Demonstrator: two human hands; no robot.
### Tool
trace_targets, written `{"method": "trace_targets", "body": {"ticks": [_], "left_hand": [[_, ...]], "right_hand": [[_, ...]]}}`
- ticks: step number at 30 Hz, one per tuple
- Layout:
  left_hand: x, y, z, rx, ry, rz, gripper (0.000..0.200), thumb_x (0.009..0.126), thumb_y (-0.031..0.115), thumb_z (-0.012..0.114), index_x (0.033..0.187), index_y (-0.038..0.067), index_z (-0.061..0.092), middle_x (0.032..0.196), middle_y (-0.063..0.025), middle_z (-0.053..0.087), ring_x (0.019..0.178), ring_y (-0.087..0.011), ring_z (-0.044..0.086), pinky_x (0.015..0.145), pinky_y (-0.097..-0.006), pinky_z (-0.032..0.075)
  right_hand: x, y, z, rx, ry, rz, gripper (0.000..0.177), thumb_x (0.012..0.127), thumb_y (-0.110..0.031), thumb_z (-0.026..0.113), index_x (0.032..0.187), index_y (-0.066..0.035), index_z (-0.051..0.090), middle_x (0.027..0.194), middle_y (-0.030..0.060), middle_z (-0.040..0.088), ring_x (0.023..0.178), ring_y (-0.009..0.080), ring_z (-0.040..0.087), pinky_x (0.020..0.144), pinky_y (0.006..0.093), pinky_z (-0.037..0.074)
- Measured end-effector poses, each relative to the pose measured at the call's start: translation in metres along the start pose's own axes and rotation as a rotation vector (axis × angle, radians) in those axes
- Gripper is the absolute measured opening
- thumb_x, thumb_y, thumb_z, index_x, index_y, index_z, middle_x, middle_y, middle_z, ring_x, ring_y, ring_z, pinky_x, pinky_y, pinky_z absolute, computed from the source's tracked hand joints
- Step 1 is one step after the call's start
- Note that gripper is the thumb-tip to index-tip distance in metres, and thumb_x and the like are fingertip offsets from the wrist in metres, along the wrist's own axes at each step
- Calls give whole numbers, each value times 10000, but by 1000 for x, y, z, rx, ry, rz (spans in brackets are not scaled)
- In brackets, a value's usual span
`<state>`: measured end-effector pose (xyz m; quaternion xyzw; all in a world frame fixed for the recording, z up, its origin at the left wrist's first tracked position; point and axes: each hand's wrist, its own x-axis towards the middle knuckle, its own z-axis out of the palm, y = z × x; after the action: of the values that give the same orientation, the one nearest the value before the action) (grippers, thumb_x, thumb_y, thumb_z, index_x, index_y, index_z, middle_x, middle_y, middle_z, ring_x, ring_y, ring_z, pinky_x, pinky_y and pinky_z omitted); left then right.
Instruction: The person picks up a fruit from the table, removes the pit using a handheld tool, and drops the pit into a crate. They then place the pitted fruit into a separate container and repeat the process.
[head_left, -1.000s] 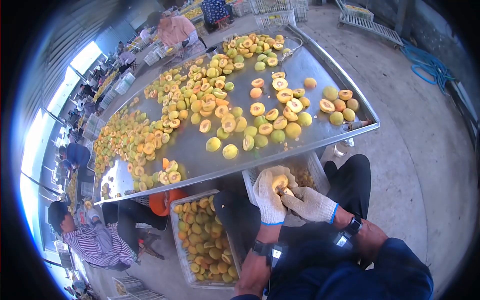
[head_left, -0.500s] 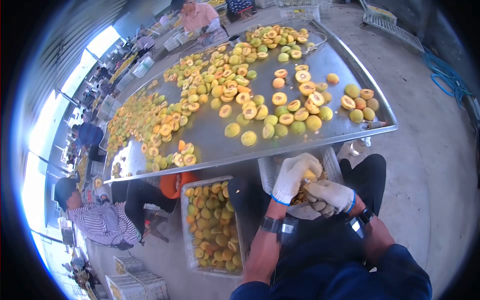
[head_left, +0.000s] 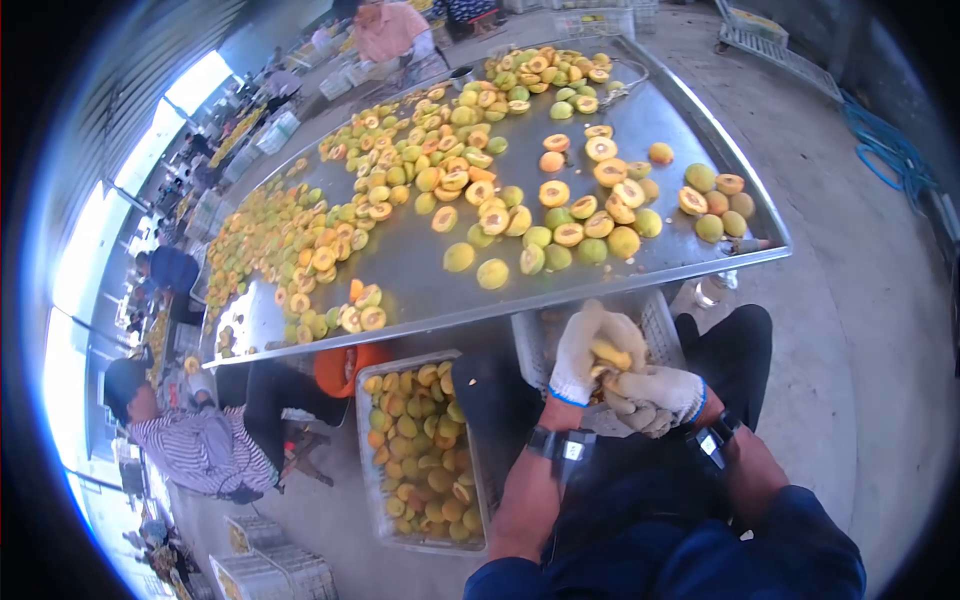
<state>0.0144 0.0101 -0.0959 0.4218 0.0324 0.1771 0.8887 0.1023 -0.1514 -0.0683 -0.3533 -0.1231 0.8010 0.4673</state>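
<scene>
Both my hands wear white knit gloves and meet over a light plastic crate (head_left: 662, 325) in front of my lap. My left hand (head_left: 580, 358) is closed round a yellow peach piece (head_left: 610, 354), which shows between thumb and fingers. Close against it, my right hand (head_left: 655, 395) has its fingers curled at the fruit; whatever it grips is hidden. Dark bits lie in the crate below, mostly covered by my hands. Above them, the metal table (head_left: 420, 290) carries many halved peaches (head_left: 570, 234), several showing their pits.
A crate full of peaches (head_left: 425, 450) stands left of my leg, beside an orange bucket (head_left: 345, 368). A co-worker in a striped shirt (head_left: 215, 450) sits at left; another in pink (head_left: 390, 35) is across the table. A clear bottle (head_left: 712, 288) and blue hose (head_left: 885, 150) are at right.
My left hand has turned slightly, and more of the yellow peach piece shows. The right hand stays close beside it. The view has shifted slightly.
</scene>
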Motion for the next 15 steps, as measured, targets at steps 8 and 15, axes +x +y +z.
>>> {"method": "trace_targets", "body": {"ticks": [8,15], "left_hand": [[2,-12,-5,-345,396,-11,520,1091,517,458,1088,36,658,1021,-175,685,906,-344,677,833,-453,566],[-16,13,-31,-367,525,50,386,1076,357,528,1219,14,633,1136,-169,676,1062,-342,661,900,-503,563]], "right_hand": [[5,14,-21,148,15,-351,429,1095,-481,524,957,-107,683,759,-32,613,584,66,538,493,225,397],[31,3,-34,-417,797,-382,475,1080,-524,524,998,-91,702,689,-42,572,513,74,480,468,241,360]]}}
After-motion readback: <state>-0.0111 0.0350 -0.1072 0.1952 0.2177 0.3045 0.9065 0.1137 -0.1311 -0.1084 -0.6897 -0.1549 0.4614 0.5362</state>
